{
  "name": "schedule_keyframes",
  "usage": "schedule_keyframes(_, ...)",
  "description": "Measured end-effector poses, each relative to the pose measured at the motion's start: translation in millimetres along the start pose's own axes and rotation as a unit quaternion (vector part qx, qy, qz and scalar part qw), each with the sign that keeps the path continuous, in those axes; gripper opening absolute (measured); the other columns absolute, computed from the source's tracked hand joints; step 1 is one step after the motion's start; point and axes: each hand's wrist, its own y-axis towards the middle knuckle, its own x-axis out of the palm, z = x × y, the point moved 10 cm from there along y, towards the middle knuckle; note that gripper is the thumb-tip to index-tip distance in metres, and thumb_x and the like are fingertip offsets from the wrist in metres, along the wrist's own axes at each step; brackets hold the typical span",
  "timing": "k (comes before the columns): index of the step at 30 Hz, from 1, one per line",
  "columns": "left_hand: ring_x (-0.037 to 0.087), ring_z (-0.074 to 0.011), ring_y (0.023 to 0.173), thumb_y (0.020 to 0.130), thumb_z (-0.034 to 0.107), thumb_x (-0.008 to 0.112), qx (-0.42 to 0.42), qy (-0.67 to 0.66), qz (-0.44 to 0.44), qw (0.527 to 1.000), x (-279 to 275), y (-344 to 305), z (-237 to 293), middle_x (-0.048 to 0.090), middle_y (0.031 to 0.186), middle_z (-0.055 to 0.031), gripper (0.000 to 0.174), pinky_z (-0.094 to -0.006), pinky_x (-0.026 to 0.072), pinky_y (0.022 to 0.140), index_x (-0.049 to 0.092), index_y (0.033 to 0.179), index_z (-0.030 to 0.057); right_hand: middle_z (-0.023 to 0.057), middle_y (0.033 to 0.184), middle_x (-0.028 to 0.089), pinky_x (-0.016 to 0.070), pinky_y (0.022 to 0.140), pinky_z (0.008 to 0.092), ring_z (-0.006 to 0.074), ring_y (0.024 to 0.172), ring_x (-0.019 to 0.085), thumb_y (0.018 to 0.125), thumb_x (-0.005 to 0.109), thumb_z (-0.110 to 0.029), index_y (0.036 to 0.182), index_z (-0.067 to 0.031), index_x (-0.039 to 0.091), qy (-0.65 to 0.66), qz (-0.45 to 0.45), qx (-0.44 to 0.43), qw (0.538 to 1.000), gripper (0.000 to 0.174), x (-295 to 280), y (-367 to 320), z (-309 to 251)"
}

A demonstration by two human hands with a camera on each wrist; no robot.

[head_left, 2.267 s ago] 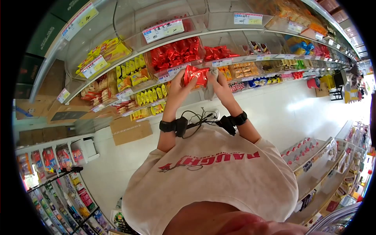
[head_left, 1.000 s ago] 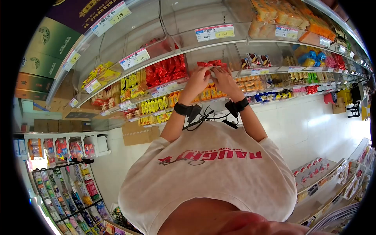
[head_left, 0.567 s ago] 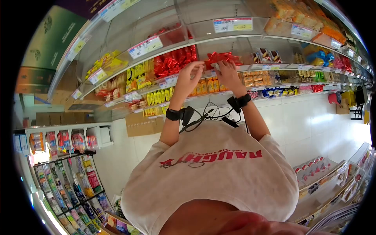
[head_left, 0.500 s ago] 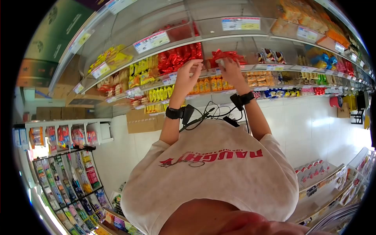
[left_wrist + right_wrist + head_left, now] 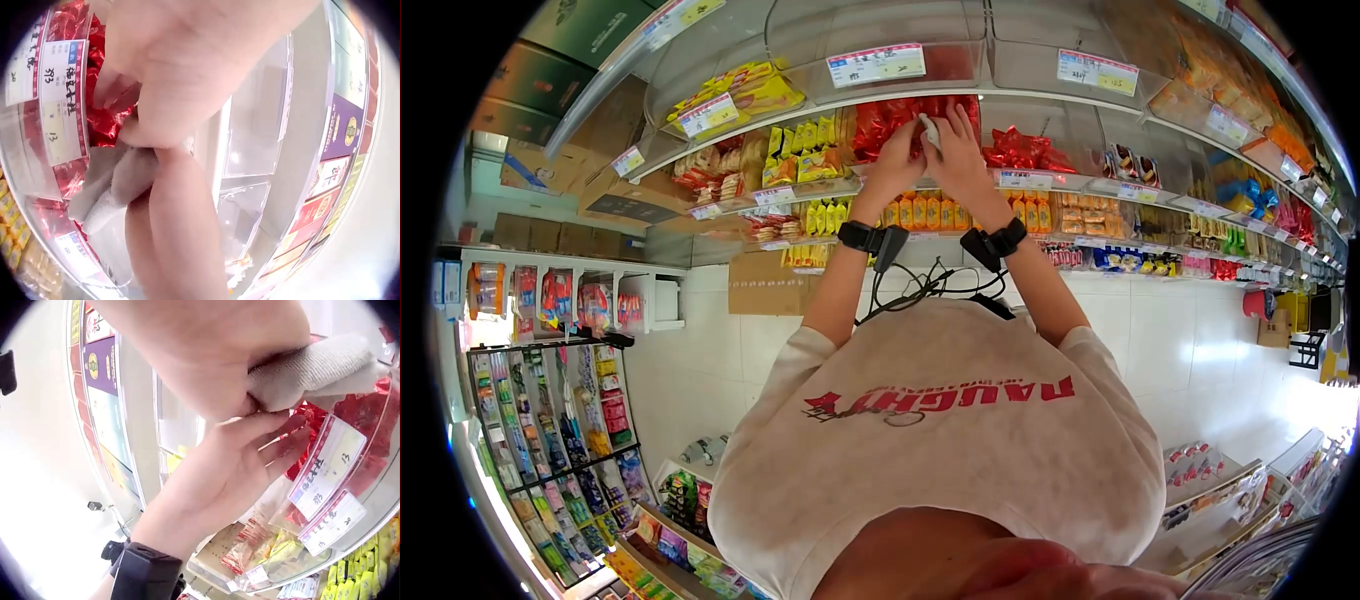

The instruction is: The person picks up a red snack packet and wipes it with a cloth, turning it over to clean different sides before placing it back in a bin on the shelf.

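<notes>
In the head view, both hands are over a clear bin of red foil packets [image 5: 878, 126]. My left hand [image 5: 892, 170] reaches into this bin, and the left wrist view shows its fingers against the red packets [image 5: 105, 125]. Lightly bent, they have no packet clearly in their grasp. Beside it my right hand [image 5: 962, 168] grips a pale grey cloth [image 5: 930, 133]. Folds of the cloth [image 5: 312, 370] hang out past the fingers in the right wrist view, just above the left hand [image 5: 228, 469]. The hands are close together, and the left fingertips are partly hidden.
A smaller pile of red packets [image 5: 1025, 150] lies in the bin to the right. Yellow packets [image 5: 805, 150] fill the bin to the left. Price labels [image 5: 876, 65] line the shelf edges, with orange packets [image 5: 925, 212] below. A cardboard box [image 5: 770, 284] is on the floor.
Both hands have moved from the smaller red pile to the fuller red bin on its left. The red packet held between the hands earlier is no longer seen there; the right hand still has the cloth.
</notes>
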Motion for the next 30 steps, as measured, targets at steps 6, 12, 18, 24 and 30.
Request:
schedule_keyframes(6, 0.066, -0.0312, 0.111, 0.098, 0.007, 0.054, -0.066, 0.061, -0.028, 0.996, -1, 0, 0, 0.067, 0.12, -0.0239, 0.043, -0.0371, 0.0511, 0.094, 0.049, 0.139, -0.002, 0.0278, 0.135, 0.057, 0.0259, 0.118, 0.0586, 0.0476, 0.144, 0.035, 0.088, 0.063, -0.017, 0.127, -0.0005, 0.058, -0.053, 0.0, 0.002, 0.999, 0.043, 6, -13, 1)
schedule_keyframes(12, 0.069, -0.0247, 0.097, 0.103, 0.029, 0.056, -0.159, -0.17, 0.068, 0.97, -12, 5, -42, 0.07, 0.113, -0.0194, 0.043, -0.0353, 0.0527, 0.083, 0.059, 0.127, -0.0063, 0.0222, 0.136, 0.058, 0.0279, 0.117, 0.0593, 0.0467, 0.141, 0.038, 0.09, 0.064, -0.018, 0.124, -0.0012, 0.057, -0.027, -0.028, -0.03, 0.999, 0.039, 7, -21, -18)
schedule_keyframes(18, 0.07, -0.0192, 0.086, 0.095, 0.036, 0.069, -0.164, -0.064, 0.004, 0.984, -1, 22, -38, 0.074, 0.095, -0.0139, 0.045, -0.0322, 0.0534, 0.077, 0.069, 0.112, -0.0055, 0.0251, 0.134, 0.058, 0.0328, 0.116, 0.0547, 0.0488, 0.138, 0.042, 0.091, 0.064, -0.016, 0.129, -0.0014, 0.055, 0.053, -0.105, -0.051, 0.992, 0.042, 20, -30, -28)
schedule_keyframes(24, 0.072, -0.0269, 0.077, 0.088, 0.027, 0.075, -0.082, 0.087, 0.025, 0.992, -8, 28, -33, 0.074, 0.083, -0.018, 0.033, -0.0348, 0.0548, 0.07, 0.074, 0.095, -0.0044, 0.0245, 0.136, 0.056, 0.0352, 0.114, 0.0508, 0.0457, 0.136, 0.043, 0.094, 0.062, -0.015, 0.132, 0.0004, 0.053, 0.07, -0.173, -0.077, 0.979, 0.042, 14, -36, -33)
schedule_keyframes(30, 0.073, -0.0252, 0.074, 0.088, 0.022, 0.075, -0.053, 0.112, 0.091, 0.988, -21, 15, -24, 0.074, 0.082, -0.0174, 0.026, -0.0342, 0.0544, 0.069, 0.075, 0.097, -0.0027, 0.0195, 0.123, 0.062, 0.0443, 0.099, 0.0396, 0.0312, 0.115, 0.059, 0.103, 0.055, -0.021, 0.13, -0.001, 0.054, 0.199, -0.175, 0.038, 0.964, 0.034, -6, -40, -19)
